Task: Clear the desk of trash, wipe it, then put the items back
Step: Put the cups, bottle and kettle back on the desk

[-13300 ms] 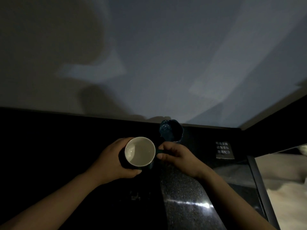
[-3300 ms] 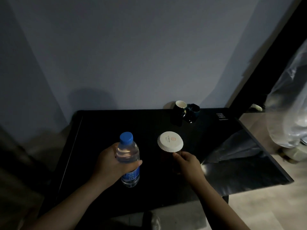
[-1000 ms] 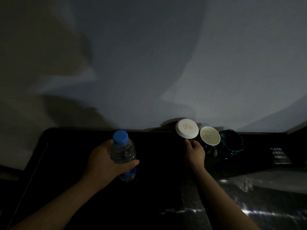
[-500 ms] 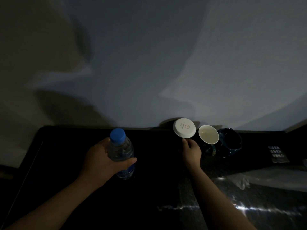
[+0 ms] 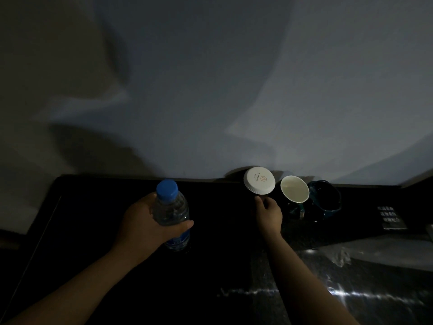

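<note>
While the left hand (image 5: 150, 221) curls its fingers round the upright water bottle (image 5: 172, 214) on the counter (image 5: 93, 231), probably replacing it, the right hand (image 5: 269, 214) clamps fingers on the lidded cup (image 5: 259, 180). Its spot at the back, just beside the mug (image 5: 294, 190), suggests a tidy row.

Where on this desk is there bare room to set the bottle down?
Bare desk lies between the bottle and the right hand, also left of the left hand. Back right is crowded: lidded cup, white-lined mug, dark mug in a row.
</note>
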### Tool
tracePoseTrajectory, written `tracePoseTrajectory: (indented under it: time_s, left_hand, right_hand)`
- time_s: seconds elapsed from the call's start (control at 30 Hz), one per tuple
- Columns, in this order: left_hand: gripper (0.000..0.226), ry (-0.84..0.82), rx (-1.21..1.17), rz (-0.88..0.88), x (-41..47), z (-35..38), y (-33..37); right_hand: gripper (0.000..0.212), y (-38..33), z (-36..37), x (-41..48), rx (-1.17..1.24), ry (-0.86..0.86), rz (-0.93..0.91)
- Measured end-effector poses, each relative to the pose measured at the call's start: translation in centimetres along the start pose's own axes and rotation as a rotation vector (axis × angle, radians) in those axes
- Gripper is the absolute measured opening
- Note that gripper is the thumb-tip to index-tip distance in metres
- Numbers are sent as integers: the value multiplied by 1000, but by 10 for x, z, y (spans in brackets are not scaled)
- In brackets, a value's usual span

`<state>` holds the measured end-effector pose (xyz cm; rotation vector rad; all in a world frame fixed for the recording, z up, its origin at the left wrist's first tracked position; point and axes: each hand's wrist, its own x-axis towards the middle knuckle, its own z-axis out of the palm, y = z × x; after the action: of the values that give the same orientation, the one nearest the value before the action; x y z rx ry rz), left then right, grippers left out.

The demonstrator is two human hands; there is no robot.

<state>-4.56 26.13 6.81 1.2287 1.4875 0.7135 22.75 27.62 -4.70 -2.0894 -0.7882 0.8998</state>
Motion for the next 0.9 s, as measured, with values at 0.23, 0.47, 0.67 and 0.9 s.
tracePoseTrajectory:
  time_s: [0.23, 0.47, 0.67, 0.9]
  left_hand:
    - [41, 17, 10, -15, -8, -7, -3]
    - [45, 35, 25, -22, -19, -30, -14]
    - [41, 61, 15, -25, -25, -65, -30]
    - [40, 196, 17, -21, -13, -117, -58]
  right_hand:
    - [30, -16, -14, -54, -98, 153, -160]
    - [32, -29, -16, -90, -588, -324, -564]
    - [38, -61, 11, -117, -743, -569, -690]
    - [32, -96, 53, -141, -709, -699, -737]
